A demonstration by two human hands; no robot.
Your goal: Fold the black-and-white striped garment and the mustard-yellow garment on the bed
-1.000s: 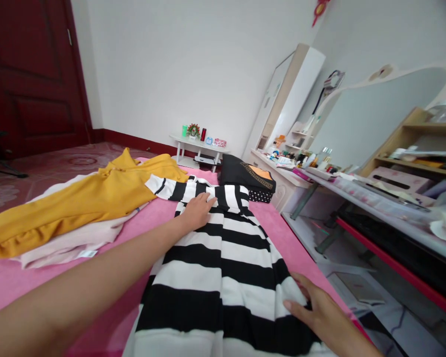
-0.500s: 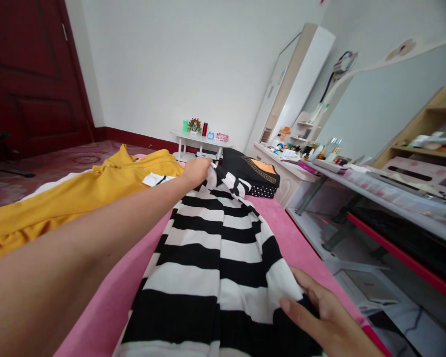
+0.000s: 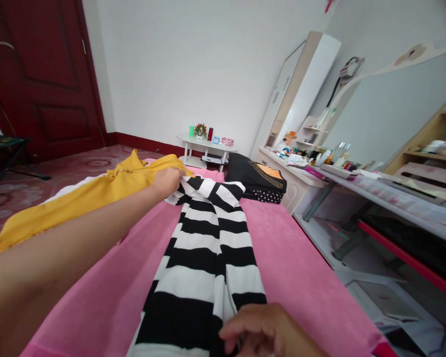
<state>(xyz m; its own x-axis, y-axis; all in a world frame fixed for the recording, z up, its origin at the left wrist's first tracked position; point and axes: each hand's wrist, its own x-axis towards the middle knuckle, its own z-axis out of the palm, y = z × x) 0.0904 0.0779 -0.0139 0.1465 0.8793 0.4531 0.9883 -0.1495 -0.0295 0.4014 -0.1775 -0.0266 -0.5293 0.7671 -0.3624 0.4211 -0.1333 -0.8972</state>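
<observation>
Head view: left hand (image 3: pixel 166 181) is pinching the striped garment's (image 3: pixel 204 253) far end, right hand (image 3: pixel 267 329) is gripping its near edge; holding both taut is keeping the fold even.

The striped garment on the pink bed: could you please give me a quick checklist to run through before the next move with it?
1. Left hand grips the far end of the striped garment: ok, fingers closed on the fabric.
2. Right hand holds the near end: ok, though the grip itself is partly hidden.
3. Garment lies narrow and straight between the hands: ok, it runs lengthwise along the pink bed cover.
4. Far end clear of the yellow garment: not ok, they touch beside the left hand.
5. Clear of the black garment: ok, apart.
6. Fabric free of wrinkles: cannot tell near the right hand.
</observation>
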